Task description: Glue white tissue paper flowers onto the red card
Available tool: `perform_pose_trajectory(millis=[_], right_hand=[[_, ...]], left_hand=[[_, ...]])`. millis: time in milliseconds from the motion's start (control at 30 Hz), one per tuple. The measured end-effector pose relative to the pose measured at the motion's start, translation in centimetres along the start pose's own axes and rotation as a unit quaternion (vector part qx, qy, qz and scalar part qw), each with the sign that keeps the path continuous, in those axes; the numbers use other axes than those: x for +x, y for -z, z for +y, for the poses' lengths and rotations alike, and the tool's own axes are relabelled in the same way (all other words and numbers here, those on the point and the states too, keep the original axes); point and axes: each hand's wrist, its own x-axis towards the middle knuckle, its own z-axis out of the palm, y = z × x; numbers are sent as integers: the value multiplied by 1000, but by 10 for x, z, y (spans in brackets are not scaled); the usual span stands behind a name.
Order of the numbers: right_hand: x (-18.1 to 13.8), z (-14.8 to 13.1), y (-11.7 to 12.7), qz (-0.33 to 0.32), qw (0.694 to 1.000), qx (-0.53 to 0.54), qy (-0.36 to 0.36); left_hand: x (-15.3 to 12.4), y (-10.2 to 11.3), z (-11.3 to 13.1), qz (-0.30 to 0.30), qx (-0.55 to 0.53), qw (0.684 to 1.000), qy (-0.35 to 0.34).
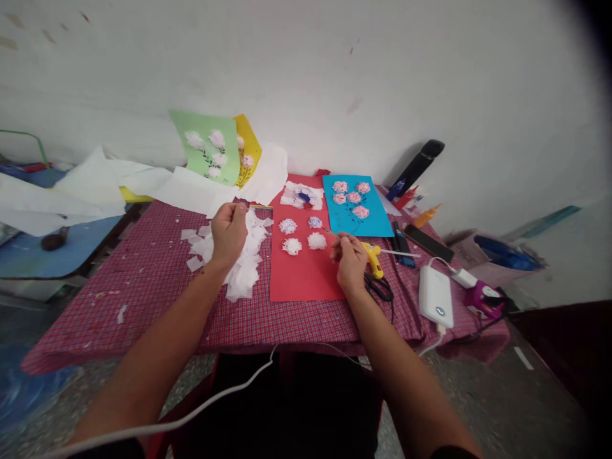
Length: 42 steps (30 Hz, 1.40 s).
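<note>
My left hand (229, 231) is closed over a heap of white tissue paper squares (245, 262) on the checked tablecloth; what its fingers hold is hidden. My right hand (350, 259) pinches a thin stick (331, 233) at the right edge of a red card sheet (300, 274). Several small tissue flowers (291, 245) lie on that sheet. A yellow glue gun (373, 257) lies just right of my right hand.
A blue card with pink flowers (356, 204) lies beyond the red sheet. Green (210, 146) and yellow cards lean on the wall. Scissors (380, 288), a white power bank (435, 296), a black bottle (417, 164) and a phone (429, 243) lie at right. The tablecloth (148, 280) carries paper scraps.
</note>
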Motion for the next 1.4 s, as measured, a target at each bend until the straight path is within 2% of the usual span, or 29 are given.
perform_pose_trajectory(millis=[100,167,233,333,400,533,700,900,967,1300,1400], right_hand=[[-7,-2,2,-64,984,-113,119],[-14,-5,3,-137,947,-179,228],[-20,-6,1,-208,908,-198,305],[-26,-7,-1,-282,873,-187,350],[-27,-6,-2,-297,864,-185,362],[-27,-4,-1,-295,862,-194,364],[-28,-6,1,-300,871,-203,333],[-22,-14,2,-163,904,-228,322],[-21,-15,2,-141,905,-243,318],[-21,-9,1,-147,896,-256,331],[-23,-10,2,-180,885,-256,345]], left_hand=[[0,0,-1,4,6,1000,-1],[0,0,-2,2,3,1000,2],[0,0,-2,-1,-3,1000,6],[0,1,-4,-6,-3,1000,14],[0,1,-5,-11,2,1000,20],[-1,1,-6,-17,2,1000,21],[-2,-1,-4,-15,-2,1000,15],[-3,-1,-3,-12,19,1000,-5],[-3,-1,-4,-18,32,999,-10],[-1,2,-8,-15,39,999,-15],[0,2,-9,-12,34,999,-4]])
